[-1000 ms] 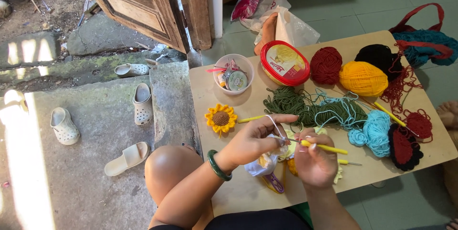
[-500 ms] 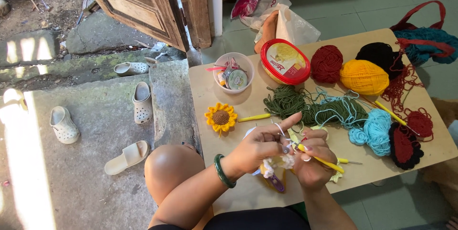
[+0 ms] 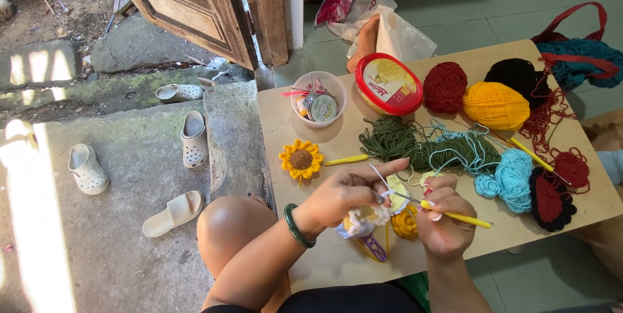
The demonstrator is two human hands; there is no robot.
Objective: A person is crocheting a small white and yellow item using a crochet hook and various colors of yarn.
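Right now your left hand (image 3: 347, 193) pinches a small white-and-yellow crochet piece (image 3: 379, 212) over the low wooden table (image 3: 324, 261), while your right hand (image 3: 444, 225) grips a yellow-handled crochet hook (image 3: 454, 215) worked into its frilly edge. Beyond lie a sunflower (image 3: 301, 159), green yarn (image 3: 422, 147) and a yellow ball (image 3: 496, 105).

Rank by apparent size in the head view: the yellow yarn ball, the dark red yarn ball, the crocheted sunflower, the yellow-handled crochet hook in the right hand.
1. Yellow yarn ball
2. Dark red yarn ball, only slightly smaller
3. Crocheted sunflower
4. Crochet hook, long but very thin, held in the right hand
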